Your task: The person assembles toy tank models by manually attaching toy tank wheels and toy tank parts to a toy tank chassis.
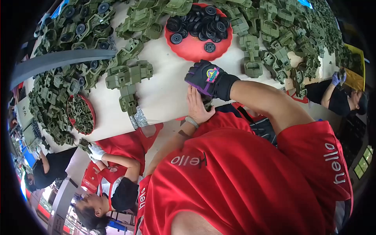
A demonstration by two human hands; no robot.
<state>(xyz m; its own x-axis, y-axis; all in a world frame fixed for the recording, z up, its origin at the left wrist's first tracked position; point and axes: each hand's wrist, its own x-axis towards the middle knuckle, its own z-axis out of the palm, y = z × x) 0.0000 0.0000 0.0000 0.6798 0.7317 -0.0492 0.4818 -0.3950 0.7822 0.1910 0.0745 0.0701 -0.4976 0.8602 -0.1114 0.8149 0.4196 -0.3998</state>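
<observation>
Reference: red scalloped plate (190,49) on the pale surface (160,94). Far left of the plate, olive-green toy vehicle bodies (47,105) are heaped, some fitted with black wheels (103,8). Lower left of it, small green parts (80,113) are contained in a red bowl (93,112). On the plate, loose wheels (176,38) are piled.

Below the plate, by the near edge, an olive-green piece (206,102) is held between the hands, mostly covered. Bare left hand (198,106): fingers extended, laid against the piece. Gloved right hand (205,78): curled, brought together with the left fingertips; whether anything is pinched beneath cannot be told.

Judged: the piece is being worked by pressure. It is best braced by the left hand, force applied squarely, bare fingertips kept clear.

Right of the plate, further bodies (282,47) are heaped.
</observation>
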